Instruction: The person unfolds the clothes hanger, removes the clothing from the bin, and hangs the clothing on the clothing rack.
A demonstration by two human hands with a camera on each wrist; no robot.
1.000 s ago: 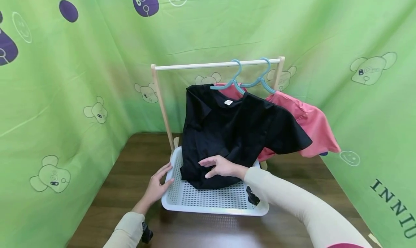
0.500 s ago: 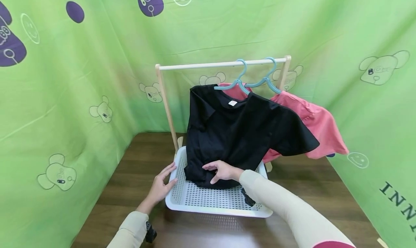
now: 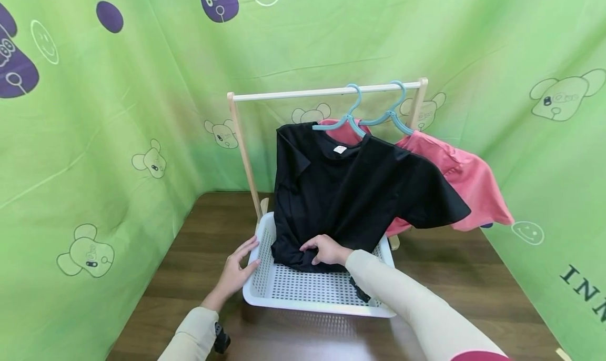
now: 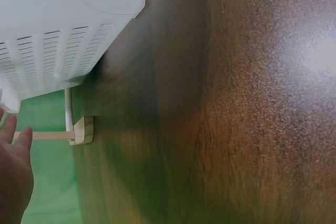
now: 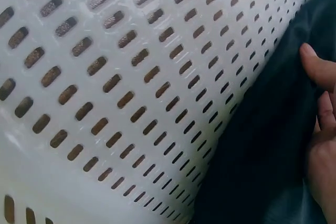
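Note:
A black T-shirt (image 3: 341, 192) hangs from a light blue hanger (image 3: 349, 120), its lower part drooping into a white perforated basket (image 3: 317, 306). My right hand (image 3: 330, 250) is at the shirt's lower front, with thumb and curled fingers pinching the cloth. In the right wrist view the thumb (image 5: 317, 66) lies against the dark fabric, just above the basket's slotted floor. My left hand (image 3: 231, 274) rests at the basket's left rim, fingers spread and mostly straight. The left wrist view shows those fingers (image 4: 9, 129) near the basket's edge.
Behind the black shirt hangs a pink shirt (image 3: 473, 184) on a second blue hanger (image 3: 391, 113). Both hangers hook over the white bar (image 3: 293, 94) of a small wooden rack. The basket stands on a brown wooden table (image 3: 454, 266) before a green curtain (image 3: 151, 87).
My right hand has lowered onto the black shirt and its fingers have drawn together on the cloth. The left hand has stayed at the basket rim. The head view has shifted slightly.

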